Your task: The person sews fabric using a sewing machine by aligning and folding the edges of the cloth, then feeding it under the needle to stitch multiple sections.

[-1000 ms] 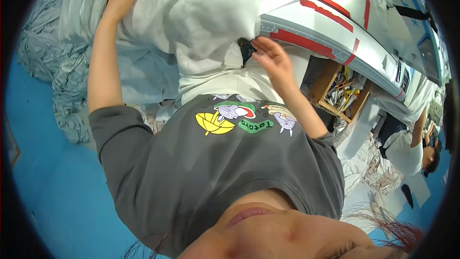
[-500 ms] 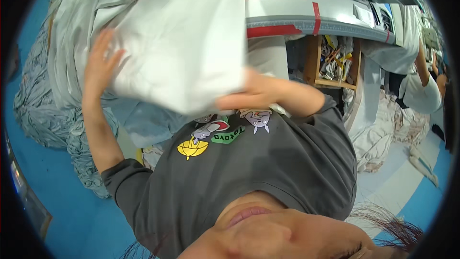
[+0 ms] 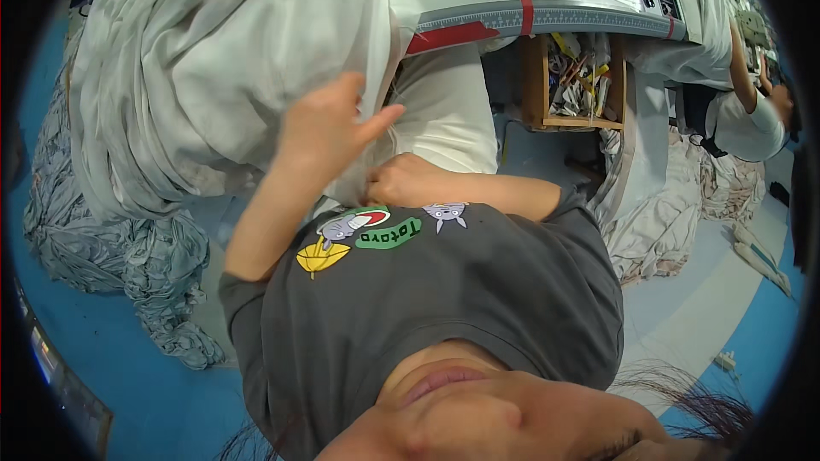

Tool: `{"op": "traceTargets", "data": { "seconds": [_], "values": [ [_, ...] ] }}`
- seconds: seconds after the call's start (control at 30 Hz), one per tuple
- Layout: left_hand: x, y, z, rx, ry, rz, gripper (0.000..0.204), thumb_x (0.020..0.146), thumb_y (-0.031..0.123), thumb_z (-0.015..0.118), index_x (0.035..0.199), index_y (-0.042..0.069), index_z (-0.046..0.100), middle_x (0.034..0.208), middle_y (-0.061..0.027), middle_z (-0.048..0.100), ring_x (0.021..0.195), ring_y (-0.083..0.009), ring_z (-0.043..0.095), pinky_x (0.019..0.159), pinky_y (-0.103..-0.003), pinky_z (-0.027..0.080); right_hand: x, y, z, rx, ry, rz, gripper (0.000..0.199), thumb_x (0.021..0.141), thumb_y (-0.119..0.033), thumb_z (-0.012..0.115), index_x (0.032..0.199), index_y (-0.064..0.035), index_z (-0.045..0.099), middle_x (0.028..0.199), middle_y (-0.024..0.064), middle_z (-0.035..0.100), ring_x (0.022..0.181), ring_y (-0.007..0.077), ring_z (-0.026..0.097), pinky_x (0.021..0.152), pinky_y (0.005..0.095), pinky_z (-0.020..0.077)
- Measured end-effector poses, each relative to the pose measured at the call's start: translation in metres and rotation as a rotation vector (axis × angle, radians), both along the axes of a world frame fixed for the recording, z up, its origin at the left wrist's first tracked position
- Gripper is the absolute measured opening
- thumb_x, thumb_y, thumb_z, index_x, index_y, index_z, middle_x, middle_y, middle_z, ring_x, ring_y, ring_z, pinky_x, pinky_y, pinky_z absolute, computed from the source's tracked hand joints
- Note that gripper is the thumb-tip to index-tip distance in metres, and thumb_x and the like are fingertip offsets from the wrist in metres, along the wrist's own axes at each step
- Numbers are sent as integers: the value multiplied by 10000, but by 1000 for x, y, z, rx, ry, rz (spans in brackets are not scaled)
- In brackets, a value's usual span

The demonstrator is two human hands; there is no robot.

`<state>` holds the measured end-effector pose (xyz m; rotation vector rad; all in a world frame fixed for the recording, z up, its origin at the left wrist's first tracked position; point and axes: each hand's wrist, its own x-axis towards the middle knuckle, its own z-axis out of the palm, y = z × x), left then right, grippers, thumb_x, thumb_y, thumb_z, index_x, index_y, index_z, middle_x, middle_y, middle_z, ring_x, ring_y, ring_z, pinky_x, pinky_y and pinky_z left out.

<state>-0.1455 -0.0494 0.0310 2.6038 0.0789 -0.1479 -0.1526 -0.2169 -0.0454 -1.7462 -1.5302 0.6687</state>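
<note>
A big white cloth [image 3: 213, 77] hangs in thick folds in front of my chest. My left hand [image 3: 329, 124] is raised against its right edge, thumb out and fingers resting on the fabric. Just below, my right hand [image 3: 410, 181] is clenched on a bunched part of the same cloth, close to my dark grey shirt [image 3: 444, 290]. More white cloth [image 3: 448, 115] drops behind both hands toward the table edge.
A grey worktable [image 3: 555, 0] with red tape strips runs along the top. A wooden box [image 3: 581, 81] of tools hangs under it. Grey-blue cloth [image 3: 128, 248] is heaped on the blue floor at left. Another person [image 3: 747, 111] in white works at far right.
Both hands have come in toward my chest. The left hand slid from the cloth's far left side to its right edge, and the cloth now hangs more to the left.
</note>
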Motion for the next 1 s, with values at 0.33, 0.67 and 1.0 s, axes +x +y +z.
{"op": "traceTargets", "data": {
  "seconds": [0.33,0.67,1.0],
  "values": [
    [-7,24,-23,-1015,31,288,137,930,100,557,975,-9,625,857,18,637,771,-35,549,666,-206,433,63,1,-59,93,62,-391,257,863,-217,603,1047,-37,618,1070,115,630,975,252,606,928,372,420],
    [-3,50,-10,-1119,-30,418,171,965,145,525,1041,8,593,843,39,601,731,-4,502,653,-162,402,89,-43,-27,-16,307,-718,346,903,-217,588,1166,8,596,1089,163,645,989,252,638,868,328,477],
    [23,42,7,-1008,-59,330,159,947,168,572,986,16,595,765,78,524,655,10,402,587,-152,324,39,32,-51,193,1231,-688,237,907,-144,598,1102,-11,626,996,66,670,941,127,615,830,272,476]
  ]
}}
